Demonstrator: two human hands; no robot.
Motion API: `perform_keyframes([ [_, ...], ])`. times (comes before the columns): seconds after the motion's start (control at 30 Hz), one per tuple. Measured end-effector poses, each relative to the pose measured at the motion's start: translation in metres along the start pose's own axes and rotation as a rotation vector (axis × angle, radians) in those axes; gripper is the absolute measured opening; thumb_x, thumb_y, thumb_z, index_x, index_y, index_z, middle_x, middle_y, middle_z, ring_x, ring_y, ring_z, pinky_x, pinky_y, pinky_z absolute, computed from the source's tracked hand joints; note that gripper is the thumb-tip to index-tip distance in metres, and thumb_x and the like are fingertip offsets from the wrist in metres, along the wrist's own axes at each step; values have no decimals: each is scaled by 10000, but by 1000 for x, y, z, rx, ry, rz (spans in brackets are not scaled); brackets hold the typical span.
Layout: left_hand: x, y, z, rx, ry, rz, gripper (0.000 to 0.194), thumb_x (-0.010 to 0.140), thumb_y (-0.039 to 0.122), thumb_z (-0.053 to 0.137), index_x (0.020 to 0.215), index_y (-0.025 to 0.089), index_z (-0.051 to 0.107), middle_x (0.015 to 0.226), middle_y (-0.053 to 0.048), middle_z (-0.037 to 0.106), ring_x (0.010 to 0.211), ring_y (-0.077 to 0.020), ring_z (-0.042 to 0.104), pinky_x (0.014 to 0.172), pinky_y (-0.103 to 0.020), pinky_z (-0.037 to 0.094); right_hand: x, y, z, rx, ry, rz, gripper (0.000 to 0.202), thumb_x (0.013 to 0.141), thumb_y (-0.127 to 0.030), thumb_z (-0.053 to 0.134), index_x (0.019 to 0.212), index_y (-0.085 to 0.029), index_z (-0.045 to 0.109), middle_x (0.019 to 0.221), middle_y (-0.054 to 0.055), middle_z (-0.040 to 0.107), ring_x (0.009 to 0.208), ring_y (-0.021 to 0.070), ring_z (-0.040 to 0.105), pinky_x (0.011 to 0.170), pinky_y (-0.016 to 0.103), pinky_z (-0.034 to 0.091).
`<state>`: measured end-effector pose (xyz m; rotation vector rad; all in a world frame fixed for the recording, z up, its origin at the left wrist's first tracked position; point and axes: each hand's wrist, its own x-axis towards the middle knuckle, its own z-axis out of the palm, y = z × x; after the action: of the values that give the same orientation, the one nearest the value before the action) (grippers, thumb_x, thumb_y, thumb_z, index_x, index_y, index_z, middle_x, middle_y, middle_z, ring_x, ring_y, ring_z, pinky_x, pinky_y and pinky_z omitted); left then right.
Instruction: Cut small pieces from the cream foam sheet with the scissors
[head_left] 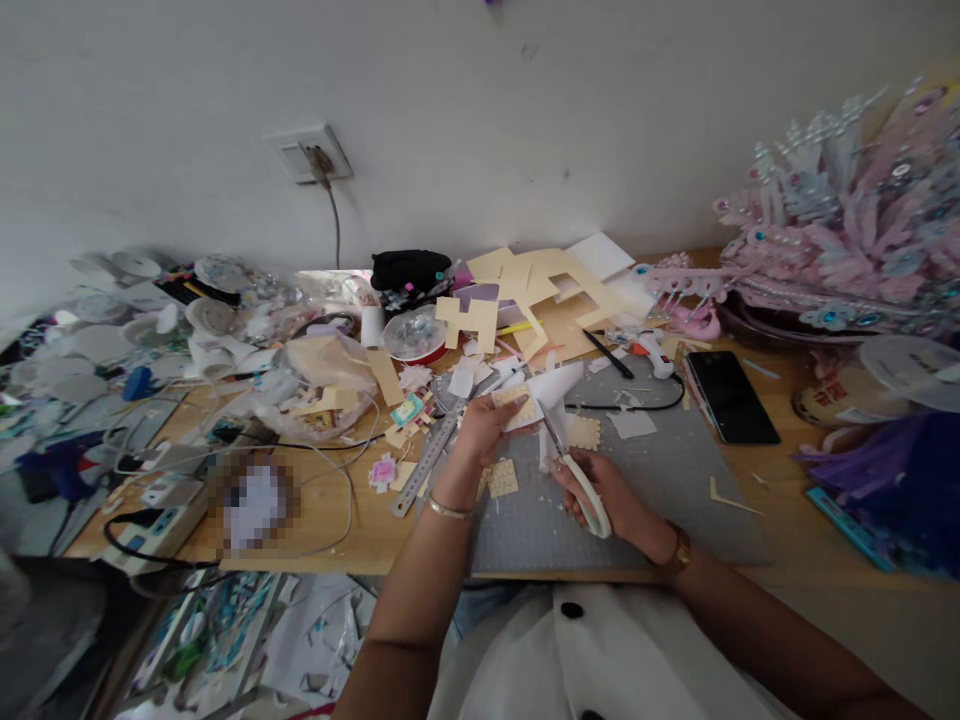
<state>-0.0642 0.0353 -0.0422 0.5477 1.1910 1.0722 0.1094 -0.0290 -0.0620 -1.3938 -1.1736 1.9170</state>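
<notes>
Got white shirt front (510, 660) closest in, at the near edge of the bench (795, 510). Pinching patterned cream card (517, 402) in left hand (480, 430), grip closed at its left side, probably to leave the right side free for the blades. Can't tell whether also gripping the white paper (561, 382) just behind.

Holding scissors (585, 490) in right hand (622, 498), grip wrapped round the white handles, blades aimed far and slightly left at card and paper. Can't tell how far apart at the blades. Both held up over grey cutting mat (667, 500), likely for clearance underneath.

On the mat: scalloped card (586, 432) just beyond the scissors, patterned card square (503, 478) near the left wrist. Steel ruler (427, 462) laid diagonally left of there, presumably out of the scissors' way.

Farther back: black pen (609, 354) and white glue gun (655, 353) within easy reach of the right. Phone (733, 396) flat to the right, off the working spot. Cut-out cream sheets (577, 325) overlapping at the far side, pink crowns (847, 230) stacked far right, likely to save bench space.
</notes>
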Motion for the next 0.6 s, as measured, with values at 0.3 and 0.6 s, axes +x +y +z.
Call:
perform_keyframes([
  [0.3, 1, -1, -1, -20, 4, 2, 310, 547, 232, 863, 805, 121, 731, 795, -56, 750, 651, -159, 657, 598, -288, 580, -3, -5, -1, -18, -87, -3, 483, 700, -638, 703, 761, -198, 511, 552, -35, 626, 384, 86, 526, 365, 192, 406],
  [0.6, 2, -2, -3, -17, -8, 25, 404, 526, 285, 890, 849, 103, 729, 892, -96, 753, 685, -169, 665, 643, -327, 586, -5, 3, -8, 142, -189, 48, 506, 643, -513, 819, 933, -191, 558, 817, 57, 741, 755, 194, 730, 637, 294, 579],
])
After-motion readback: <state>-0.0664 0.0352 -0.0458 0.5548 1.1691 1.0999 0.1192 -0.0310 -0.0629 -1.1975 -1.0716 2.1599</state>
